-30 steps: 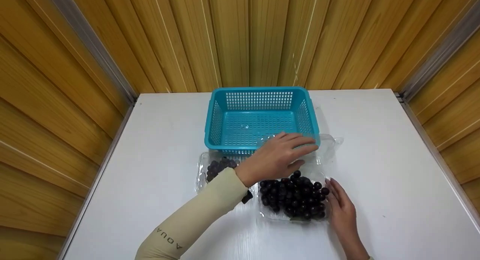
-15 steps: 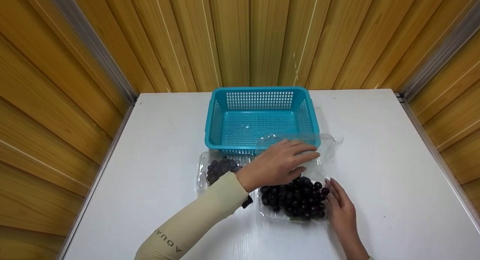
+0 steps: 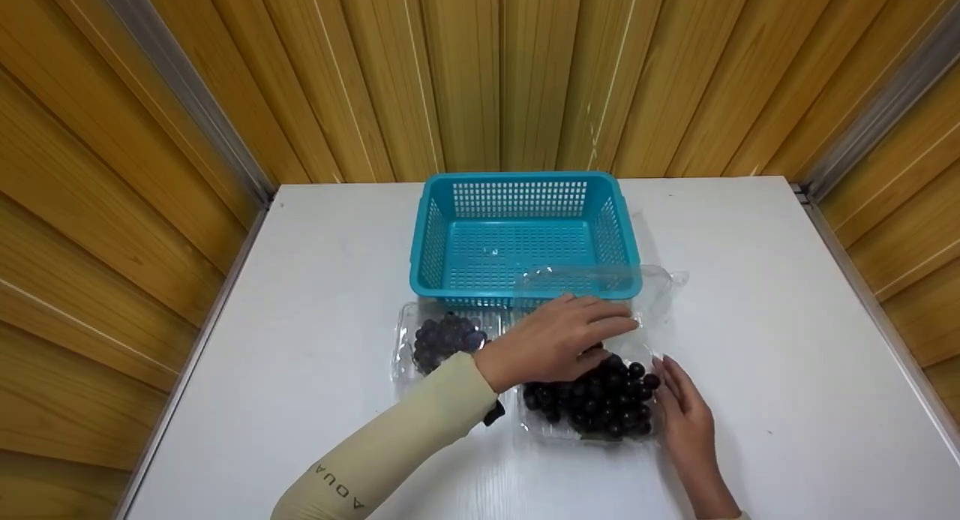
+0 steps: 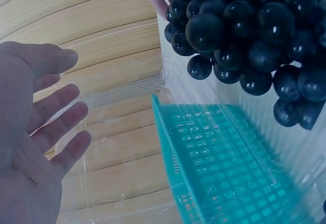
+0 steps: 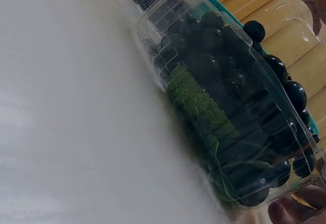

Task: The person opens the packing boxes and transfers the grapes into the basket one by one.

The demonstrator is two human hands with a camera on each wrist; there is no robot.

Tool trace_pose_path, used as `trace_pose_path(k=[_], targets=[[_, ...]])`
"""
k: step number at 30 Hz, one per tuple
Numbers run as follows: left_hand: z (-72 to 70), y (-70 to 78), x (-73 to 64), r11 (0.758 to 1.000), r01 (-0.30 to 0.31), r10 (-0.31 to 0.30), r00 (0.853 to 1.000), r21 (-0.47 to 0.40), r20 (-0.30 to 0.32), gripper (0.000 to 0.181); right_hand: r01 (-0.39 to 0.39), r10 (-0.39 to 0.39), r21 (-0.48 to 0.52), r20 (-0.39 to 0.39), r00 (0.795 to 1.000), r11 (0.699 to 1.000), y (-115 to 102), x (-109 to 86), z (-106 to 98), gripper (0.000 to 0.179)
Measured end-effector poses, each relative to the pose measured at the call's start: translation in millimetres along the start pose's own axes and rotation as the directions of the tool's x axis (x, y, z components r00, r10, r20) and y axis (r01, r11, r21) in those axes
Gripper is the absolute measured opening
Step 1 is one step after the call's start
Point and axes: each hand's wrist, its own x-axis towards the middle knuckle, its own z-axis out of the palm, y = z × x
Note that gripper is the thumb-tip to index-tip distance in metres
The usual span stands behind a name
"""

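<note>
A clear plastic clamshell box (image 3: pixel 525 430) full of dark grapes (image 3: pixel 600 404) stands at the table's front, its transparent lid (image 3: pixel 652 295) raised behind it against the basket's corner. My left hand (image 3: pixel 562 336) hovers over the back of these grapes and the lid's hinge, fingers loosely spread. Nothing lies in its palm in the left wrist view. At the box's right side my right hand (image 3: pixel 686 415) holds the wall; its fingertips (image 5: pixel 290 211) show at the box's lower corner. A green leaf (image 5: pixel 198 99) is visible through the box wall.
A turquoise perforated basket (image 3: pixel 416 238) stands behind the boxes, with nothing seen in it. To the left is a second clear box (image 3: pixel 401 347) with dark grapes (image 3: pixel 442 340), partly covered by my left forearm. Wood-look panels (image 3: pixel 525 70) wall the white table (image 3: pixel 337 280).
My left hand has come slightly down and toward me, from the lid over the back of the grapes. More of the lid shows. The right hand stays at the box's side.
</note>
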Motion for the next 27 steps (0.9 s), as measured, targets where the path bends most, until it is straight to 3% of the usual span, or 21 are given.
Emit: trace_pose_path(k=[5, 14, 20, 27], targets=[[5.9, 1.0, -1.3, 1.0, -0.002, 0.002, 1.0, -0.01, 0.022, 0.048, -0.007, 0.007, -0.014, -0.001, 1.0, 1.0, 0, 0.5, -1, 0.051], [16.3, 3.9, -2.1, 1.0, 0.005, -0.003, 0.99, -0.015, 0.14, 0.053, -0.012, 0.012, 0.013, 0.006, 1.0, 1.0, 0, 0.7, 1, 0.051], [18.3, 3.1, -4.6, 1.0, -0.001, 0.005, 0.988, -0.029, 0.155, 0.055, -0.001, 0.001, 0.003, 0.005, 1.0, 1.0, 0, 0.2, 1, 0.056], [21.0, 3.2, -7.6, 0.999, 0.028, -0.018, 0.971, -0.037, 0.24, 0.065, -0.033, 0.033, -0.005, 0.027, 0.999, 0.999, 0, 0.9, 1, 0.058]])
